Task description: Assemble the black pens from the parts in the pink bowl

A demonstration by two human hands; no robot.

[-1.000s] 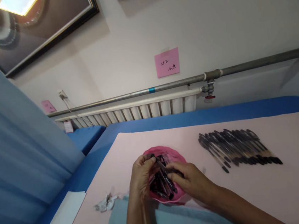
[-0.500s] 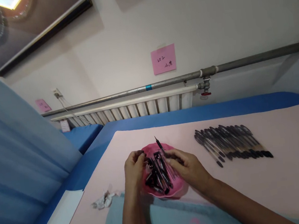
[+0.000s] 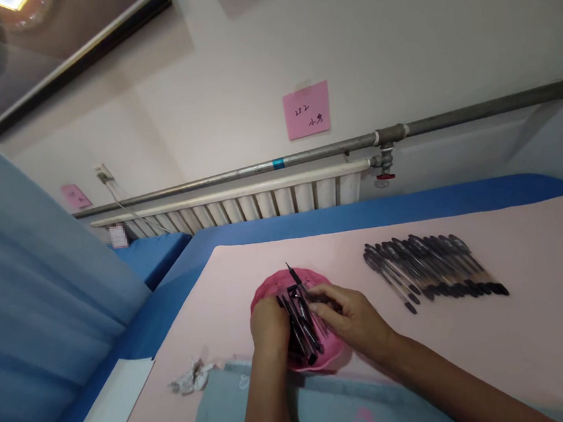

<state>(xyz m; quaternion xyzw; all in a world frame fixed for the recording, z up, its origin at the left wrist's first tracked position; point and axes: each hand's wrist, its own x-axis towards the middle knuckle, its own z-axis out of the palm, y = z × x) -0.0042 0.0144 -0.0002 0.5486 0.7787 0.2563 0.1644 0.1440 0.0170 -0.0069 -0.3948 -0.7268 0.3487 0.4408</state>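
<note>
A pink bowl (image 3: pixel 337 353) with a wavy rim stands in front of me, holding several dark pen parts (image 3: pixel 301 330). My right hand (image 3: pixel 347 308) is closed at the bowl's right side, gripping an uncapped pen (image 3: pixel 296 278) with a clear barrel. Its bare tip slants up and left above the rim. Over the bowl's left part, my left hand (image 3: pixel 268 326) reaches down among the pen parts. The back of that hand hides its fingers, so I cannot see what they touch.
Capped pens (image 3: pixel 433 265) lie in a slanted row on the pink sheet (image 3: pixel 540 331) to the right. Crumpled tissue (image 3: pixel 193 378) and white paper (image 3: pixel 113 403) are at the left. A teal cloth (image 3: pixel 328 414) lies nearest me. Behind the bed are a radiator (image 3: pixel 260 203) and pipe (image 3: pixel 335 149).
My left hand has moved right and down into the bowl, its fingers going out of sight. The right hand still holds the pen in nearly the same place. The view has shifted slightly.
</note>
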